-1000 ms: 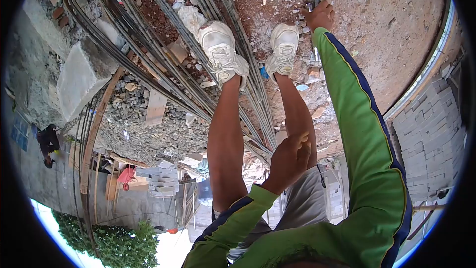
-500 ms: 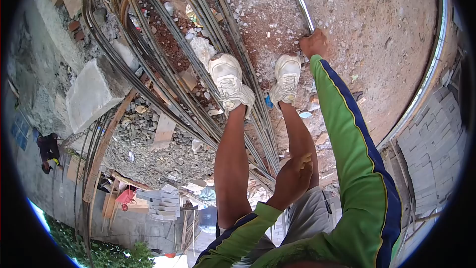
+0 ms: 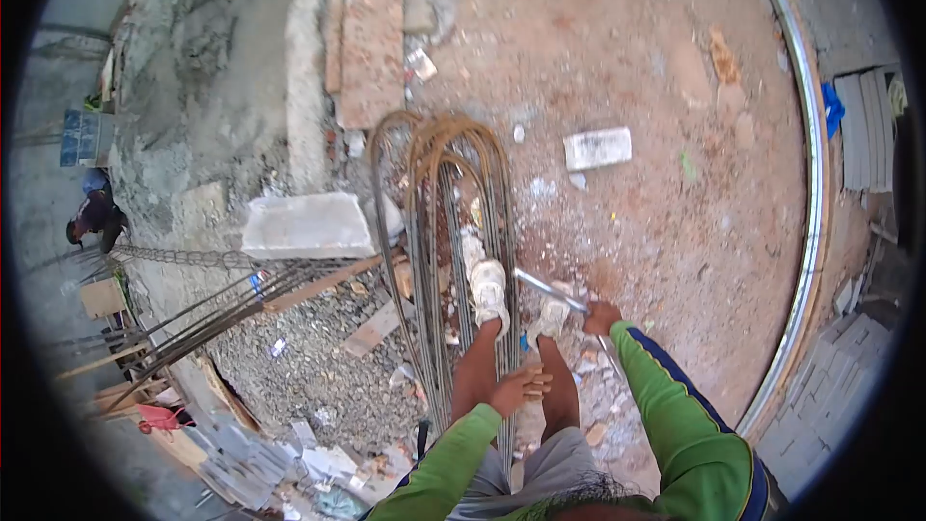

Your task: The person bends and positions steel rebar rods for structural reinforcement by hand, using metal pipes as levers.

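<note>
Currently, right hand grips a shiny metal bar; left hand, loosely open, hovers near the knees. Bent rebar bundle lies on bare ground.

The green sleeves have navy stripes edged in yellow. The metal bar is silver, the shoes off-white, the grey rods rusty brown at their bends.
</note>
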Tool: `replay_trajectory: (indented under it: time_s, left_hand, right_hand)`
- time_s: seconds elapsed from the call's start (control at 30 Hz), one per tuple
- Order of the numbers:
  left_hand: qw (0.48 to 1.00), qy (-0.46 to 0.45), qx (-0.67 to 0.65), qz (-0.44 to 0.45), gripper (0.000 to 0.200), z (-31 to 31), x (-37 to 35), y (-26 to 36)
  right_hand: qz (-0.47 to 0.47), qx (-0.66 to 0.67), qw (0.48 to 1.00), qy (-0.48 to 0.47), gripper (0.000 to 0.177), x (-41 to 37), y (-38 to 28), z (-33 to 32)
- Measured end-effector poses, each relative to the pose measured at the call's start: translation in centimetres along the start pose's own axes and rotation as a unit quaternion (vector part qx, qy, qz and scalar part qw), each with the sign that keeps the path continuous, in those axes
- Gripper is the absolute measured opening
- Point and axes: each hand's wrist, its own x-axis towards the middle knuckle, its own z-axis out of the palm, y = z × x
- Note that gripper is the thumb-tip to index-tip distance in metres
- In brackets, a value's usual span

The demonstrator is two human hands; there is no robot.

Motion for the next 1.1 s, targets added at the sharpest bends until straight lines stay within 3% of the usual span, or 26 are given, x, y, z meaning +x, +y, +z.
replay_trajectory:
  time_s: [0.03,0.07,0.1,0.13,0.17,0.3,0.43,0.57,0.6,0.63,0.7,0.73,0.83,0.9,0.93,0.97,1.0,1.1]
  left_hand:
    - [0.999,0.022,-0.016,0.044,0.056,1.3,-3.2,1.7]
    - [0.994,0.039,-0.034,0.092,0.054,2.9,-6.9,3.2]
    - [0.987,0.039,-0.055,0.144,0.057,2.6,-9.8,3.6]
    - [0.977,0.036,-0.078,0.195,0.059,1.7,-12.4,3.6]
    - [0.967,0.030,-0.104,0.233,0.061,0.7,-15.3,3.3]
    - [0.942,0.056,-0.100,0.315,0.065,-2.9,-24.9,1.8]
    - [0.900,0.153,-0.120,0.390,0.059,-7.2,-30.9,-1.4]
    - [0.845,0.201,-0.266,0.418,0.042,-12.1,-34.7,-7.9]
    - [0.837,0.236,-0.285,0.404,0.045,-12.8,-35.9,-9.8]
    - [0.851,0.107,-0.343,0.383,0.043,-15.4,-36.5,-11.6]
    - [0.826,0.210,-0.316,0.418,0.046,-17.1,-37.1,-15.2]
    - [0.809,0.258,-0.324,0.418,0.047,-16.5,-38.7,-17.3]
    - [0.735,0.272,-0.438,0.441,0.050,-17.5,-41.5,-21.8]
    - [0.701,0.281,-0.489,0.436,0.050,-17.1,-42.5,-24.2]
    - [0.674,0.289,-0.526,0.430,0.050,-17.1,-43.2,-25.2]
    - [0.665,0.274,-0.540,0.437,0.052,-17.8,-42.9,-26.6]
    - [0.660,0.275,-0.544,0.439,0.052,-17.7,-43.2,-27.6]
    - [0.615,0.252,-0.589,0.460,0.056,-17.1,-43.4,-28.7]
  right_hand:
    - [-0.002,-0.015,0.999,-0.033,0.047,-1.2,1.3,0.4]
    - [0.014,-0.062,0.986,-0.154,0.044,-3.0,1.1,-1.2]
    - [-0.019,-0.091,0.966,-0.243,0.039,-0.6,6.0,2.0]
    - [-0.210,-0.207,0.931,-0.215,0.035,-5.8,3.7,-0.5]
    - [-0.122,-0.084,0.950,-0.274,0.032,-4.2,8.2,2.9]
    - [0.034,0.067,0.931,-0.356,0.024,-17.9,2.4,-2.0]
    - [0.063,0.113,0.921,-0.368,0.017,-24.7,-2.8,-2.6]
    - [0.110,0.102,0.918,-0.367,0.015,-28.9,-6.4,-3.8]
    - [0.129,0.089,0.917,-0.367,0.015,-29.6,-6.8,-4.8]
    - [0.146,0.067,0.918,-0.361,0.015,-29.9,-7.1,-6.0]
    - [0.185,0.033,0.921,-0.341,0.017,-30.8,-8.5,-8.1]
    - [0.207,0.050,0.938,-0.274,0.025,-32.6,-11.0,-7.8]
    - [0.245,0.126,0.905,-0.325,0.012,-32.5,-17.5,-7.0]
    - [0.221,0.234,0.878,-0.354,0.010,-33.8,-23.0,-7.4]
    - [0.141,0.219,0.924,-0.280,0.010,-34.5,-25.4,-6.7]
    - [0.141,0.236,0.924,-0.266,0.008,-33.9,-27.7,-6.2]
    - [0.092,0.109,0.972,-0.184,0.008,-35.1,-30.9,-5.2]
    - [0.047,0.076,0.980,-0.178,0.006,-33.4,-36.0,-2.9]
